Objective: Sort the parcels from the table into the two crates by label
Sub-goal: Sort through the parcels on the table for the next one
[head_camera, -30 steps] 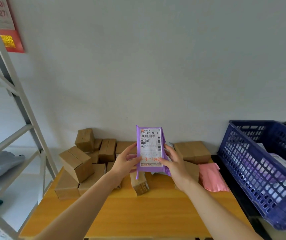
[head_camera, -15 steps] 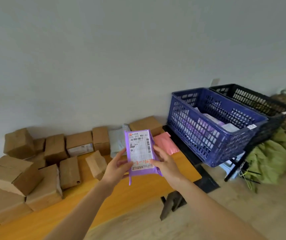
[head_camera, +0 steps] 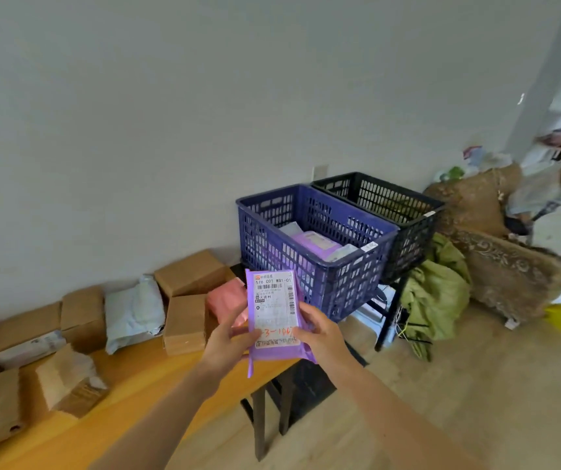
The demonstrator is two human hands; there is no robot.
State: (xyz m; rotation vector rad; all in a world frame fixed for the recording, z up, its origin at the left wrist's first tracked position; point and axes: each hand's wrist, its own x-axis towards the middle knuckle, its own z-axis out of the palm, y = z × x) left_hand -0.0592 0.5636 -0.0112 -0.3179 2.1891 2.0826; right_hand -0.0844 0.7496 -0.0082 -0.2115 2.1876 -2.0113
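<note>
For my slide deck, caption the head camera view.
Left hand and right hand hold a labelled purple parcel near the blue crate and black crate.

Looks like somebody's living room doing double duty as a little parcel depot, honestly. The wooden counter point(head_camera: 143, 395) along the plain wall point(head_camera: 170, 130) is piled with taped cardboard boxes point(head_camera: 190, 273), plus a grey mailer point(head_camera: 133, 310) and a pink mailer point(head_camera: 226, 300). Next to it, a blue crate point(head_camera: 306, 266) and a black crate point(head_camera: 407, 239) sit side by side on a dark stand point(head_camera: 387, 320), and the blue one has mailers in it. The purple mailer point(head_camera: 272, 354) up front carries a printed courier label with a barcode. Then there's the homey stuff: a brown patterned armchair point(head_camera: 496, 266), a green sack point(head_camera: 438, 296) slumped on the wood-look floor point(head_camera: 475, 385), and clutter point(head_camera: 482, 157) heaped behind the chair.
</note>
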